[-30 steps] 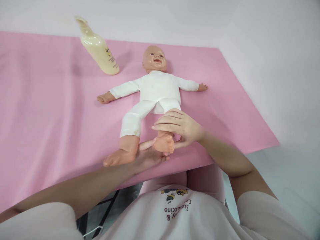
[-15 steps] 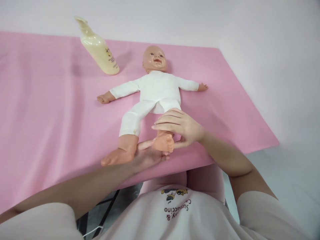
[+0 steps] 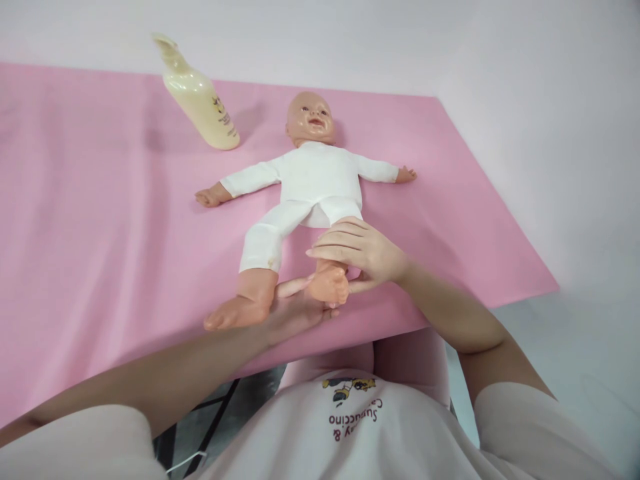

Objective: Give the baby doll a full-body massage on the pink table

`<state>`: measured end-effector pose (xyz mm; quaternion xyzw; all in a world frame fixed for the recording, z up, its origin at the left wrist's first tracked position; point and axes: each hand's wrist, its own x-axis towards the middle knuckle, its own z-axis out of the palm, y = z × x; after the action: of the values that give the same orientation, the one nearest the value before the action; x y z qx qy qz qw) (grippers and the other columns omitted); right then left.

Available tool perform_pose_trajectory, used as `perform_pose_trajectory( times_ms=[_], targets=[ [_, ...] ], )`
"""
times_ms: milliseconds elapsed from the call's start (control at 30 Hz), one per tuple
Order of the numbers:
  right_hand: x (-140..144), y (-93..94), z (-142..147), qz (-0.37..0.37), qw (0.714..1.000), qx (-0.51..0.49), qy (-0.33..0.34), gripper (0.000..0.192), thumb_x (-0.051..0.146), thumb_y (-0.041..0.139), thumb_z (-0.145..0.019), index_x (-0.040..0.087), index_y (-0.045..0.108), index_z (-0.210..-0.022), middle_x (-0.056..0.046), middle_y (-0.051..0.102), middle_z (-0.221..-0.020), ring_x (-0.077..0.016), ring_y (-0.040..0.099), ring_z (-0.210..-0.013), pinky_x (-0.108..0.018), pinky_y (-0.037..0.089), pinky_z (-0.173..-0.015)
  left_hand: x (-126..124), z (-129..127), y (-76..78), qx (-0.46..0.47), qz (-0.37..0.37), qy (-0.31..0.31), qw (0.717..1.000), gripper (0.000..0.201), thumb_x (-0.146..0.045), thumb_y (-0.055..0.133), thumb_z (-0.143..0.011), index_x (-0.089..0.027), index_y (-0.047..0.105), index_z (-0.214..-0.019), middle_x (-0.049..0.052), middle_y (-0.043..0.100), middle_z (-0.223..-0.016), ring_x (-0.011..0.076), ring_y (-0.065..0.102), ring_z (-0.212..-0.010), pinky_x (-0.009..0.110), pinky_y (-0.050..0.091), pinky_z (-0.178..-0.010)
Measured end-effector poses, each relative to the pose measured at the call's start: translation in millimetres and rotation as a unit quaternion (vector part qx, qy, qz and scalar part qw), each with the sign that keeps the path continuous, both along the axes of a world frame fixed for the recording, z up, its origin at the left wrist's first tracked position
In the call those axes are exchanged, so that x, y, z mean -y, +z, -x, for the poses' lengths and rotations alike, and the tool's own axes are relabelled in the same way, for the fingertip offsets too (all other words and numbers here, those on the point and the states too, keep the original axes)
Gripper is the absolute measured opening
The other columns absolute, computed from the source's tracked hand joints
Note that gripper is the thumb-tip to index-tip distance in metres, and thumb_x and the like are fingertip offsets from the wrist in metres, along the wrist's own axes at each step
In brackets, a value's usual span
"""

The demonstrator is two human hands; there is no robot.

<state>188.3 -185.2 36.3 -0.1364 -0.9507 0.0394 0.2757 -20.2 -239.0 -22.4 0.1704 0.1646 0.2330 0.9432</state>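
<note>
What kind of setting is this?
Probably an infant-care training room: a doll lies face up on a pink mat, a pump bottle beside it, both hands on one doll leg.

A pink sheet [image 3: 90,220] covers the table from the left edge to its right corner, faintly creased (long soft folds run toward the viewer). Behind it rises a plain pale wall [image 3: 350,40], evenly lit. To the right lies a light grey floor [image 3: 575,347].
</note>
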Motion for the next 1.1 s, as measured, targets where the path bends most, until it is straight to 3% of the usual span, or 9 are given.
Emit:
perform_pose_trajectory(
  times_ms=[167,333,433,600,700,833,1100],
  targets=[
    [1.6,0.9,0.9,-0.004,0.999,-0.032,-0.003,0.057,0.057,0.045,-0.094,0.011,0.052,-0.127,-0.013,0.064,-0.114,-0.0219,0.054,-0.113,-0.042,0.041,-0.099,-0.7,-1.6,-6.6,-0.006,0.001,0.009,1.000,0.036,-0.037,0.058,-0.081,-0.014,0.063,-0.109,0.007,0.063,-0.099,0.0126,0.050,-0.076,0.029,0.043,-0.075],
    [1.9,0.6,1.1,0.000,1.000,-0.004,-0.016,0.057,0.058,0.042,-0.094,0.013,0.051,-0.128,-0.013,0.063,-0.116,-0.0225,0.053,-0.114,-0.045,0.041,-0.099,-1.5,-0.9,10.7,-0.017,0.032,-0.030,0.999,0.039,-0.031,0.058,-0.080,-0.013,0.061,-0.115,0.006,0.063,-0.107,0.0121,0.052,-0.080,0.028,0.042,-0.080],
    [1.9,0.0,1.4,0.000,1.000,-0.016,-0.008,0.057,0.058,0.043,-0.094,0.013,0.051,-0.128,-0.013,0.063,-0.115,-0.0223,0.053,-0.114,-0.044,0.041,-0.099,-0.7,-1.3,17.7,-0.005,0.044,-0.038,0.998,0.036,-0.029,0.056,-0.082,-0.012,0.061,-0.113,0.007,0.063,-0.102,0.0137,0.053,-0.082,0.029,0.041,-0.082],
    [2.6,1.5,1.7,0.004,1.000,-0.027,-0.016,0.054,0.056,0.045,-0.094,0.014,0.051,-0.127,-0.012,0.064,-0.115,-0.0215,0.054,-0.113,-0.043,0.042,-0.099,0.5,-3.2,6.7,0.015,0.025,0.011,1.000,0.040,-0.038,0.059,-0.080,-0.013,0.059,-0.111,0.007,0.062,-0.100,0.0143,0.051,-0.081,0.029,0.042,-0.076],
    [2.6,3.2,1.2,0.001,1.000,-0.025,-0.019,0.053,0.053,0.046,-0.094,0.013,0.050,-0.128,-0.012,0.063,-0.117,-0.0219,0.053,-0.116,-0.043,0.042,-0.100,1.2,-1.5,3.0,0.008,0.014,0.000,1.000,0.040,-0.036,0.065,-0.076,-0.014,0.059,-0.109,0.006,0.062,-0.097,0.0127,0.049,-0.080,0.029,0.042,-0.079],
    [2.3,3.6,1.1,-0.003,1.000,-0.016,-0.027,0.052,0.051,0.046,-0.094,0.014,0.049,-0.131,-0.014,0.061,-0.121,-0.0230,0.052,-0.120,-0.045,0.041,-0.101,1.2,0.7,6.0,0.002,0.002,0.002,1.000,0.049,-0.035,0.073,-0.069,-0.022,0.060,-0.115,0.004,0.063,-0.095,0.0122,0.047,-0.076,0.029,0.042,-0.079],
    [3.4,4.5,2.6,-0.006,0.998,-0.049,-0.047,0.052,0.045,0.044,-0.096,0.013,0.046,-0.136,-0.015,0.059,-0.128,-0.0230,0.052,-0.122,-0.045,0.043,-0.102,-0.7,-1.2,10.4,-0.006,-0.008,0.022,1.000,0.039,-0.032,0.066,-0.074,-0.022,0.061,-0.111,0.004,0.060,-0.089,0.0132,0.050,-0.075,0.030,0.042,-0.074]
  ],
)
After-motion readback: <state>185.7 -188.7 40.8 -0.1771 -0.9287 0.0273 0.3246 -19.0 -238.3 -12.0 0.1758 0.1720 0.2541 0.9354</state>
